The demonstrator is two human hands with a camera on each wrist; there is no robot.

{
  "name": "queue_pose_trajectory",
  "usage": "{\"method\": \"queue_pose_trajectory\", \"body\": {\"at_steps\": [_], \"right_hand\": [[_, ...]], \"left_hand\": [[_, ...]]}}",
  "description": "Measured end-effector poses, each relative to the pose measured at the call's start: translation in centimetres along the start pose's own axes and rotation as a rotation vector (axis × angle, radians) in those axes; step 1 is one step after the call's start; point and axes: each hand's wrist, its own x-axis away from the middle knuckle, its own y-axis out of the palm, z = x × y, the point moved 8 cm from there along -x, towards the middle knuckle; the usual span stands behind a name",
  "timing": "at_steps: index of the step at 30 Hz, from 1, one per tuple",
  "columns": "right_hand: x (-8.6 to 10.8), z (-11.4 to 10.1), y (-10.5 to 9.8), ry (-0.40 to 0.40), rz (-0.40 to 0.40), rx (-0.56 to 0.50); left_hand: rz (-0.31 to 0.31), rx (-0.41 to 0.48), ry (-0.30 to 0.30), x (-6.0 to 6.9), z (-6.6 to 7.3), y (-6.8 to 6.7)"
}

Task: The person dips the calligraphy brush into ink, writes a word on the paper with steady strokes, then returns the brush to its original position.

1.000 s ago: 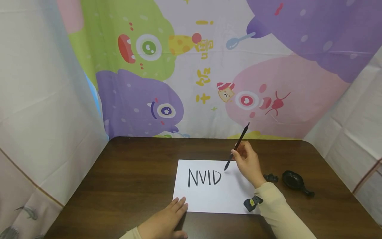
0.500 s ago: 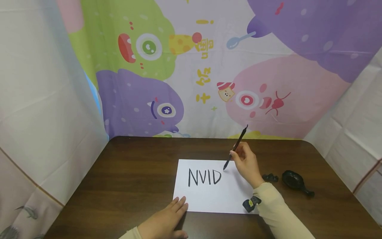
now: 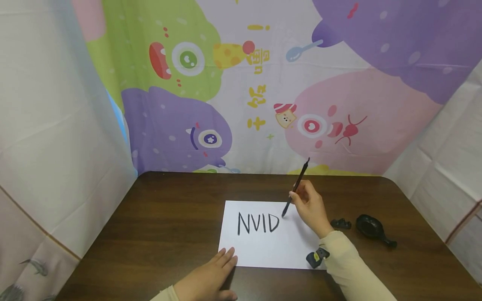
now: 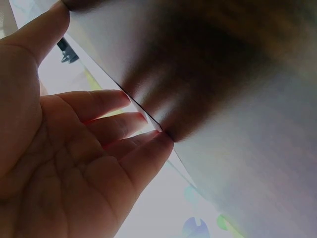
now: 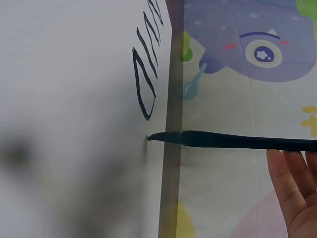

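A white sheet of paper (image 3: 278, 251) lies on the dark wooden table (image 3: 158, 217), with the letters "NVID" in black strokes across its upper left. My right hand (image 3: 310, 207) pinches a slim black brush (image 3: 297, 184), tilted with its tip low at the paper just right of the "D". In the right wrist view the brush tip (image 5: 157, 137) meets or nearly meets the sheet beside the last letter. My left hand (image 3: 211, 274) rests with extended fingers on the paper's lower left corner; in the left wrist view its fingertips (image 4: 161, 144) touch the sheet's edge.
Right of my right hand are a black spoon-shaped dish (image 3: 370, 228) and a small dark brush rest-like piece (image 3: 341, 224). A black wrist camera (image 3: 317, 257) sits at the right cuff. Behind the table hangs a cartoon-printed cloth (image 3: 260, 154).
The brush and my right hand have shifted slightly left; the tip has dipped toward the paper. My left hand stays in place. The lettering looks the same.
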Motion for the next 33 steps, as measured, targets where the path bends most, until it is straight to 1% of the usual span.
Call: {"method": "queue_pose_trajectory", "body": {"at_steps": [8,15,18,23,29,33], "right_hand": [[0.27,-0.16,-0.01,0.009,-0.038,0.053],[0.35,-0.15,0.15,0.019,-0.056,0.026],[0.36,-0.24,0.14,0.003,-0.057,0.024],[0.45,-0.48,0.08,-0.022,-0.063,0.052],[0.62,-0.63,0.15,-0.014,-0.089,0.071],[0.69,-0.57,0.21,-0.001,-0.100,0.056]], "left_hand": [[0.001,0.010,-0.002,0.08,0.11,-0.18],[0.000,0.008,0.001,0.07,0.09,-0.21],[0.000,0.004,-0.001,0.02,0.02,-0.14],[0.009,-0.006,0.008,0.04,0.09,-0.16],[0.011,-0.005,0.011,0.06,0.09,-0.16],[0.009,-0.003,0.007,0.02,0.02,-0.07]]}}
